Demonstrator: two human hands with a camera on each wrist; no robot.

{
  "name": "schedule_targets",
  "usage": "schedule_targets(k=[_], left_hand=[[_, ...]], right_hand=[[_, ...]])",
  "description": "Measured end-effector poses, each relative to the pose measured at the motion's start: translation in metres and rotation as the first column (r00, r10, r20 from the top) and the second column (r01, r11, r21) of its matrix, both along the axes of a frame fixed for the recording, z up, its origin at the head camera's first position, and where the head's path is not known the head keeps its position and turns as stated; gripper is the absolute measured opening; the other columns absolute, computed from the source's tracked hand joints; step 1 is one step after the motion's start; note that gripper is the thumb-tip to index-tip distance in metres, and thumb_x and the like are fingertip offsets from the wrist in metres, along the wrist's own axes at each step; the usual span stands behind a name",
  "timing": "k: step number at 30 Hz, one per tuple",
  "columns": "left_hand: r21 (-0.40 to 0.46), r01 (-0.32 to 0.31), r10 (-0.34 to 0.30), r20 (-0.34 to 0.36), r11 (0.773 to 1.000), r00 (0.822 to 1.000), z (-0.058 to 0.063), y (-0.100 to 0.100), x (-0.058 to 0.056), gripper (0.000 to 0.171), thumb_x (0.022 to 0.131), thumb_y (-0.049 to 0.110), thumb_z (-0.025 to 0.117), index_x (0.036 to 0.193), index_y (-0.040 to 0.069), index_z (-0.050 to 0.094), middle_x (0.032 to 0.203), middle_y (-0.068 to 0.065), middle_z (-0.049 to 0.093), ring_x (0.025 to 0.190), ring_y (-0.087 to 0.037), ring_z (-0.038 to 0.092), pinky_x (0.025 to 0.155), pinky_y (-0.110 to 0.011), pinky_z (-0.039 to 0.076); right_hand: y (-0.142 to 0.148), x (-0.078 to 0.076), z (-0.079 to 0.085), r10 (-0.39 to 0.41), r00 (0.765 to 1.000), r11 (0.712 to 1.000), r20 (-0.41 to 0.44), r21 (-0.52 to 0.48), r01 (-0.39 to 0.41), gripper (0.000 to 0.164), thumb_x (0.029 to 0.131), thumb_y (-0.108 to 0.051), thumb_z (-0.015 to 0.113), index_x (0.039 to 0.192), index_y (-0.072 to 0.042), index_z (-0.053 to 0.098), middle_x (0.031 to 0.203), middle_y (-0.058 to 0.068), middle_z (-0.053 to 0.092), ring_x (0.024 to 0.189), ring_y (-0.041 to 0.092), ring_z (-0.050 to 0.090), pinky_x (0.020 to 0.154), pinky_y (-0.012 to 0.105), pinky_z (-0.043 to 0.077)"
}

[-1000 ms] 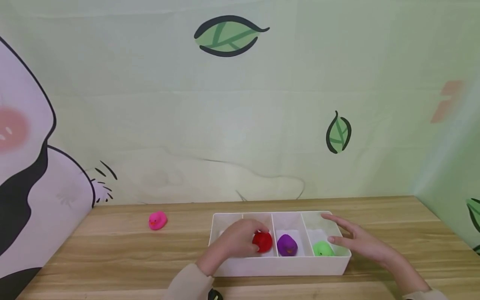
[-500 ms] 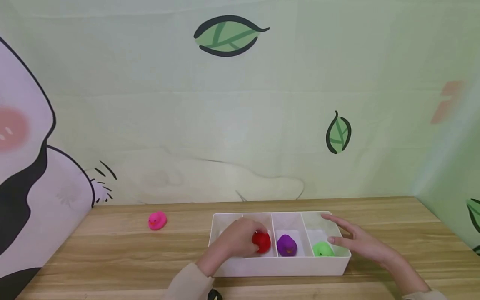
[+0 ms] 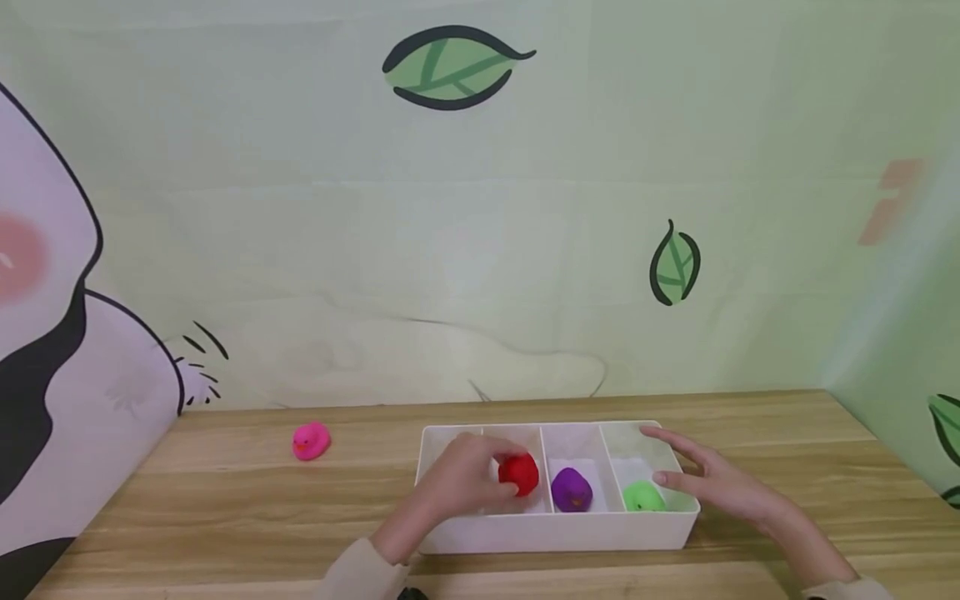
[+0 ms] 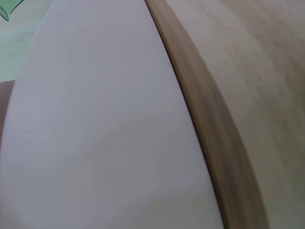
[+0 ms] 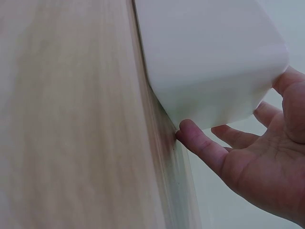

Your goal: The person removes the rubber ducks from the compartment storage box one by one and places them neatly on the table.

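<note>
In the head view, my left hand [image 3: 467, 477] pinches a red rubber duck [image 3: 519, 475] between thumb and fingers, inside the second compartment from the left of a white divided box [image 3: 558, 533]. A purple rubber duck [image 3: 572, 490] sits in the compartment to its right, and a green one [image 3: 643, 497] in the rightmost. My right hand [image 3: 723, 479] is at the box's right end, thumb and index finger spread over the rim. In the right wrist view, its extended fingers [image 5: 205, 145] lie along the box's end wall. The left wrist view shows mostly the box's front wall [image 4: 95, 119].
A pink rubber duck [image 3: 311, 441] stands on the wooden table [image 3: 225, 508], left of the box. Behind the table hangs a pale green backdrop [image 3: 300, 167] printed with leaves and part of a cartoon animal. Another backdrop panel [image 3: 907, 350] borders the right side.
My left hand has shifted slightly up and left, raising the red duck a little within its compartment. My right hand stays at the box's end. The head view has tilted very slightly.
</note>
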State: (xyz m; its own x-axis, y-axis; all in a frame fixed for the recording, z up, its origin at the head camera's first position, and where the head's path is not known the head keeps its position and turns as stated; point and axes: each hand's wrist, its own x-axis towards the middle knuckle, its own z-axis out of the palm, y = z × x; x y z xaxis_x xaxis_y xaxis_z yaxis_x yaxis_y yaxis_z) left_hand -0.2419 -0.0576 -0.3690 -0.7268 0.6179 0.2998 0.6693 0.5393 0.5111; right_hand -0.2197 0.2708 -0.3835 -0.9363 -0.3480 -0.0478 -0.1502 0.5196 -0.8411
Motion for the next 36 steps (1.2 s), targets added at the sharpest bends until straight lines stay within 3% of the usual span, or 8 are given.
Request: schedule_targets(k=[6,10,18,24,33,36], left_hand=[[0.087,-0.017,0.021,-0.043,0.996,0.999,0.003,-0.007,0.005,0.028,0.072,0.004,0.073,0.099,0.005,0.069,0.083,0.000,0.068,0.076,-0.011,0.060,0.067,-0.024,0.048],[0.169,-0.061,0.074,-0.069,0.984,0.995,0.006,-0.014,0.008,0.031,0.072,0.006,0.074,0.102,0.004,0.069,0.087,-0.002,0.069,0.077,-0.012,0.060,0.069,-0.027,0.049],[0.256,-0.191,0.203,-0.021,0.948,0.979,0.016,-0.038,0.010,0.035,0.073,0.009,0.075,0.107,0.009,0.067,0.095,0.002,0.068,0.085,-0.010,0.059,0.072,-0.031,0.047],[0.284,-0.288,0.288,0.044,0.914,0.957,0.020,-0.061,0.012,0.038,0.073,0.007,0.074,0.109,0.013,0.067,0.092,0.006,0.067,0.087,-0.012,0.059,0.075,-0.037,0.046],[0.317,-0.366,0.385,0.004,0.875,0.923,0.019,-0.102,0.015,0.037,0.072,0.004,0.074,0.108,0.011,0.068,0.086,0.003,0.068,0.083,-0.013,0.060,0.073,-0.034,0.044],[0.301,-0.416,0.437,-0.003,0.858,0.900,0.021,-0.116,0.017,0.037,0.072,0.005,0.074,0.108,0.010,0.068,0.086,0.001,0.068,0.082,-0.013,0.059,0.072,-0.033,0.044]], right_hand=[[0.000,0.000,0.000,0.003,1.000,1.000,0.001,-0.005,-0.003,0.061,0.090,-0.027,0.055,0.143,-0.015,0.027,0.148,0.025,0.009,0.128,0.056,0.009,0.089,0.073,0.021],[0.000,-0.001,0.000,0.006,1.000,1.000,0.004,-0.003,-0.006,0.061,0.090,-0.028,0.055,0.143,-0.016,0.027,0.148,0.025,0.010,0.128,0.055,0.009,0.089,0.073,0.021],[0.000,-0.001,0.001,0.012,1.000,1.000,-0.008,-0.008,-0.012,0.059,0.091,-0.026,0.054,0.143,-0.015,0.028,0.148,0.025,0.010,0.128,0.055,0.008,0.089,0.073,0.020],[0.000,-0.001,0.001,0.011,1.000,1.000,-0.006,-0.006,-0.011,0.059,0.091,-0.026,0.054,0.143,-0.015,0.028,0.148,0.025,0.011,0.128,0.055,0.010,0.089,0.072,0.022],[0.000,0.001,0.001,0.007,1.000,1.000,-0.004,0.005,-0.007,0.060,0.090,-0.028,0.054,0.143,-0.015,0.028,0.148,0.025,0.012,0.128,0.055,0.009,0.089,0.073,0.021],[0.000,0.002,0.001,0.009,1.000,1.000,-0.006,0.000,-0.009,0.060,0.090,-0.028,0.054,0.143,-0.015,0.028,0.148,0.025,0.012,0.128,0.055,0.010,0.089,0.073,0.021]])
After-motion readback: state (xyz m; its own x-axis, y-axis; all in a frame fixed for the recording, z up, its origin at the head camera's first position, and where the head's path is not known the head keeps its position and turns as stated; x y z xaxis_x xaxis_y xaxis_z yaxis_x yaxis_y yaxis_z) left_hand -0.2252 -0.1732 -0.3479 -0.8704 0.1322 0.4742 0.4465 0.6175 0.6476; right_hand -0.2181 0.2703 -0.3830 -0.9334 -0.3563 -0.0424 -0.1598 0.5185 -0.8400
